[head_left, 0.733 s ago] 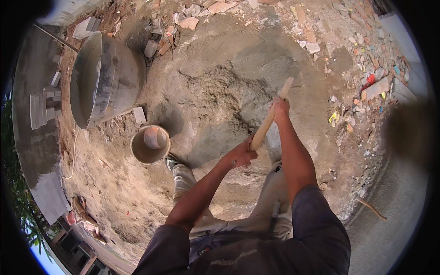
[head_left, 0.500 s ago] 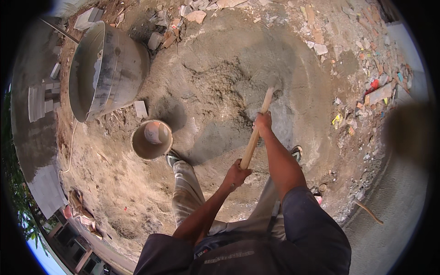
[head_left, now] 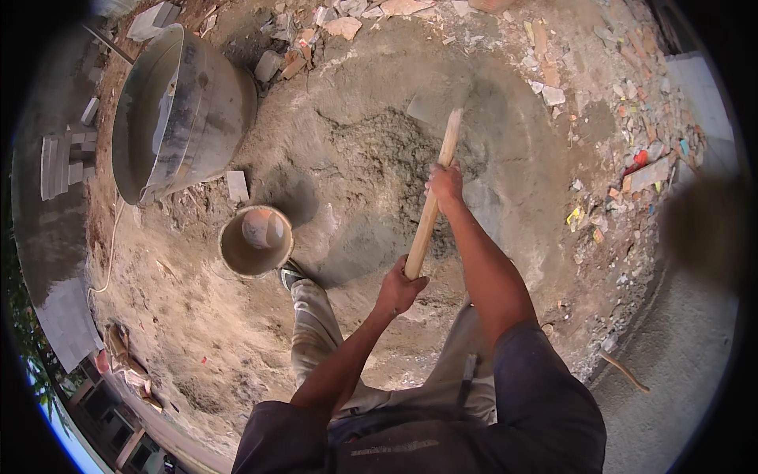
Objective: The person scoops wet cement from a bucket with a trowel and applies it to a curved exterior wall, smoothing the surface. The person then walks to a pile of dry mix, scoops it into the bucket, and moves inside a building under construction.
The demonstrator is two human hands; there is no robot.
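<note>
rn l. hand (head_left: 401, 289) is closed round the low end of a wooden handle (head_left: 431, 215), r. hand (head_left: 446, 186) wrapped further up, all right of the bucket (head_left: 234, 250). handle's far end reaches over wet grey mix (head_left: 367, 154), up & right of bucket; can't make out tool head. prob. mid-mixing; next stroke likely needs firm 2-hand grip, steady pull, clear of bucket.

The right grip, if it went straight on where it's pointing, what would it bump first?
Past the wooden handle it holds, the right grip would probably meet the lumpy grey mix on the ground, ahead and slightly left. Depth is hard to judge here.
</note>
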